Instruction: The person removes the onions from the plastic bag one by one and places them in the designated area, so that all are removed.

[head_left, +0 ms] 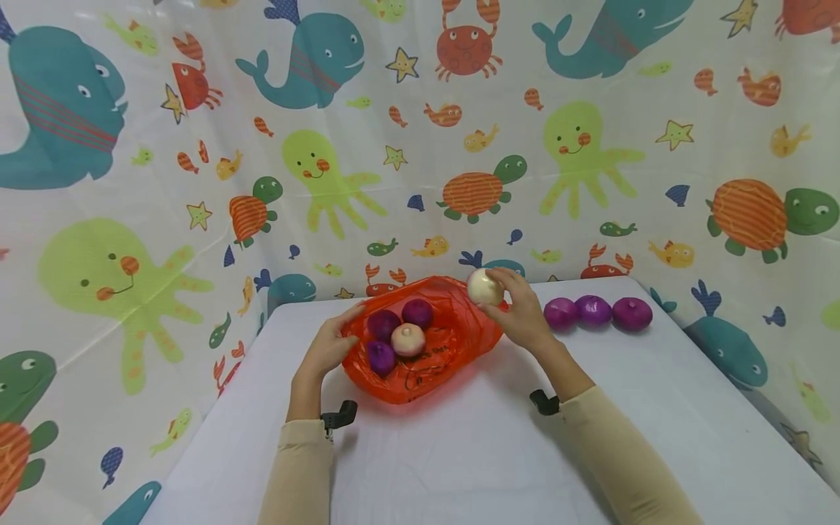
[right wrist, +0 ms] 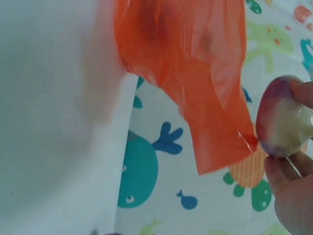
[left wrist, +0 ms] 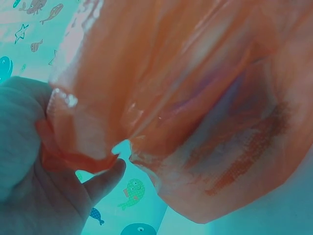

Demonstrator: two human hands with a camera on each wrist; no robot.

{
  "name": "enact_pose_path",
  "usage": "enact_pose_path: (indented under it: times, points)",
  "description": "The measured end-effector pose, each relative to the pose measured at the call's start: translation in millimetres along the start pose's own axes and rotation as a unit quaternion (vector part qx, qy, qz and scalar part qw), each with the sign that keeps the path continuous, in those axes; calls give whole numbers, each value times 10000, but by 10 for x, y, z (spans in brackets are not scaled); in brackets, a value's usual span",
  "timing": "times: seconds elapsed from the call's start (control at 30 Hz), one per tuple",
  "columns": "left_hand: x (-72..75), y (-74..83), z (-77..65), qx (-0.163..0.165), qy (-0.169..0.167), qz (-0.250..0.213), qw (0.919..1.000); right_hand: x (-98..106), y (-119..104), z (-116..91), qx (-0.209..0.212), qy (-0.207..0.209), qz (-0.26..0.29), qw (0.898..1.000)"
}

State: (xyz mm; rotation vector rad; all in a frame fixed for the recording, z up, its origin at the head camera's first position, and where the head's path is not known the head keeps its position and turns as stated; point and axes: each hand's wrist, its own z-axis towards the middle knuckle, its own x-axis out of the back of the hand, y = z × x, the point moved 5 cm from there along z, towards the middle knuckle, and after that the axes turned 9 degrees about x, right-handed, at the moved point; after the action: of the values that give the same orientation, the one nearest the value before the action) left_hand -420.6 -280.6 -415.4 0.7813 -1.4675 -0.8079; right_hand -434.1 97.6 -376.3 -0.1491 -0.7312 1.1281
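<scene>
An orange-red plastic bag [head_left: 453, 343] lies with its mouth spread wide on the table. Inside it are a pale onion [head_left: 408, 340] and three purple onions [head_left: 417, 313]. My left hand [head_left: 328, 346] holds the bag's left edge, and in the left wrist view its thumb [left wrist: 107, 182] shows below the gathered plastic. Above the bag's right rim my right hand [head_left: 521, 310] grips a whitish onion [head_left: 484, 288] between thumb and fingers. The right wrist view shows this onion [right wrist: 283, 117] beside the hanging bag edge, tinted purple on one side.
Three more purple onions [head_left: 593, 312] stand in a row at the back right of the white table [head_left: 446, 467]. A curtain [head_left: 420, 131] printed with sea animals hangs behind and along the sides. Each wrist wears a small black camera mount [head_left: 340, 415].
</scene>
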Motion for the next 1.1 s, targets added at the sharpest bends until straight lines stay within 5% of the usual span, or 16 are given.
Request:
enact_pose_path:
  times: [0.43,1.1]
  points:
    - [-6,34,-31,-59,-15,-4,10000,343,323,-50,-480,238,-151,9984]
    - [9,13,-9,-67,-41,-20,10000,453,572,-153,-1345,43,-148,9908]
